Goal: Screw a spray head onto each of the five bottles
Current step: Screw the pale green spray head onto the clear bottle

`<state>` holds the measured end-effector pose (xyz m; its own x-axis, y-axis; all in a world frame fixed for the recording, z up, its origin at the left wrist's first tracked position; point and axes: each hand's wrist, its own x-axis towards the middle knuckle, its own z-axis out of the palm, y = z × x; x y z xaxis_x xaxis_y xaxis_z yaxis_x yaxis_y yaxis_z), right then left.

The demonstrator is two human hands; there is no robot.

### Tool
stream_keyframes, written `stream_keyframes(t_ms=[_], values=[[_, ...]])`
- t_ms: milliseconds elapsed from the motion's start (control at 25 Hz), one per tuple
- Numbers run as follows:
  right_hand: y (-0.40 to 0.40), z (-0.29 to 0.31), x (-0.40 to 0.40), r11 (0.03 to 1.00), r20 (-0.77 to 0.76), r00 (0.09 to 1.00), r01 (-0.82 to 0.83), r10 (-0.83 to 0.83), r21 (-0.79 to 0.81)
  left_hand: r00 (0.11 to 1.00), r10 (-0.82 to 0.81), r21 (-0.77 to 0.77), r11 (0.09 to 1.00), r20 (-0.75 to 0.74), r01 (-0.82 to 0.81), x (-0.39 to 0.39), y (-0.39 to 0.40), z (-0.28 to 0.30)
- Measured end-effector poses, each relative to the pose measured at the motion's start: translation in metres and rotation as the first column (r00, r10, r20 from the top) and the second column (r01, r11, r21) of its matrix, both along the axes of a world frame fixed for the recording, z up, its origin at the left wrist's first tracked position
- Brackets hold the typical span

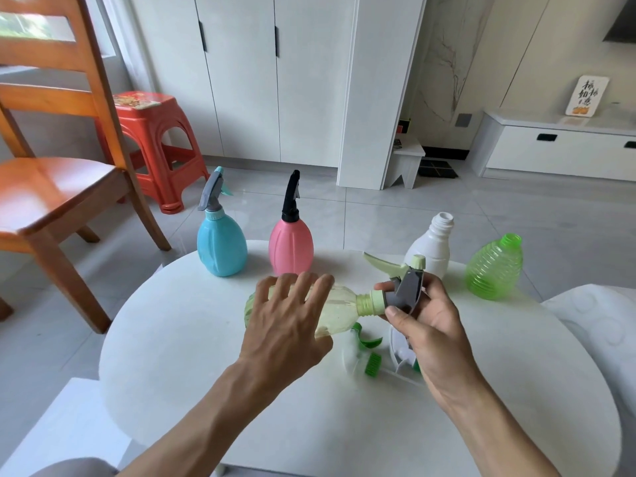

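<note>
Above the round white table (213, 380) I hold a pale green translucent bottle (340, 309) on its side. My left hand (289, 321) wraps over its body. My right hand (426, 315) grips the grey and pale green spray head (404, 284) seated at the bottle's neck. At the table's far edge stand a blue bottle (222, 244) with a grey head and a pink bottle (291, 246) with a black head. A white bottle (430, 249) and a bright green ribbed bottle (494, 268) stand at the right with open necks. Loose green and white spray heads (373, 356) lie under my hands.
A wooden chair (51, 187) stands left of the table, with a red plastic stool (155, 146) behind it. White cabinets line the far wall. A white cushioned seat (599, 325) sits at the right edge.
</note>
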<state>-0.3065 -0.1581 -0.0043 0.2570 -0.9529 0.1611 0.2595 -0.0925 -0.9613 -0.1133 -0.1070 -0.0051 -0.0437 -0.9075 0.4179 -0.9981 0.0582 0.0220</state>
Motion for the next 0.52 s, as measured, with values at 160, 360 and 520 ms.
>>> stream_keyframes(t_ms=[160,360,520], values=[[0.0023,-0.0002,-0.0019,0.994,0.020,0.995,-0.096,0.097,-0.044,1.000,0.003,0.016,1.000,-0.029,-0.002,-0.0002,0.0023,0.0009],[0.0062,-0.0007,0.0011,0.983,-0.193,0.966,-0.183,0.173,-0.032,1.000,-0.027,0.006,1.000,-0.016,0.027,0.0033,0.0046,-0.0007],[0.0097,0.0020,0.0049,0.990,-0.243,0.969,-0.077,0.047,-0.115,0.999,-0.023,-0.010,1.000,-0.031,0.023,0.0046,0.0054,0.0000]])
